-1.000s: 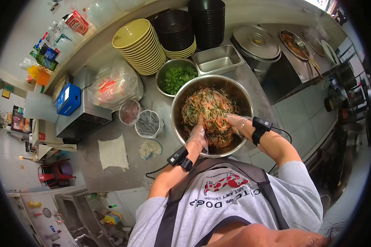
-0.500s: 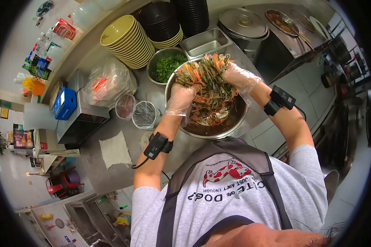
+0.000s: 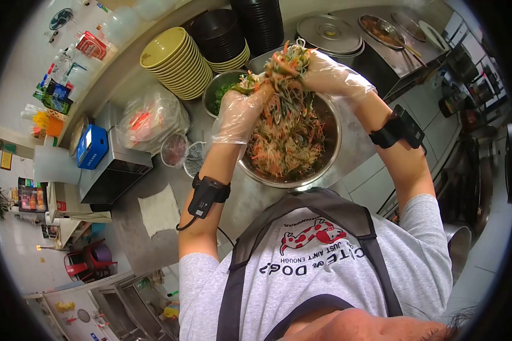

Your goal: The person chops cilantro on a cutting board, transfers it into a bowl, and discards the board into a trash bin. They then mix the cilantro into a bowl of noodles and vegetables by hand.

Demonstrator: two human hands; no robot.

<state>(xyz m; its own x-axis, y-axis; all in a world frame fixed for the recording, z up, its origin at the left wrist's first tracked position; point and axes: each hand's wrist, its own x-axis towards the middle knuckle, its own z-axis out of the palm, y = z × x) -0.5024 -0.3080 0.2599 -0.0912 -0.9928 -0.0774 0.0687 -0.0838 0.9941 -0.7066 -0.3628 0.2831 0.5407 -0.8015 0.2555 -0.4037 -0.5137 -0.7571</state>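
A large metal bowl (image 3: pixel 334 149) holds a mix of shredded vegetables (image 3: pixel 284 150), with green, orange and pale strands. Above its far side my left hand (image 3: pixel 242 113), in a clear plastic glove, is closed round a clump of the strands. My right hand (image 3: pixel 331 77), gloved the same way, grips another clump a little higher. Strands hang between the two hands down into the bowl, and part of them is blurred. Just behind my left hand is a smaller metal bowl of chopped green herbs (image 3: pixel 219 94), partly hidden.
Stacked yellow bowls (image 3: pixel 173 62) and black bowls (image 3: pixel 219 34) stand at the back. A lidded pot (image 3: pixel 330 35) is at the back right. A plastic bag (image 3: pixel 151 119), small tubs (image 3: pixel 174 150) and a white cloth (image 3: pixel 158 210) lie on the left.
Both hands have risen away from me, lifting strands out of the bowl. My left hand now covers more of the herb bowl.
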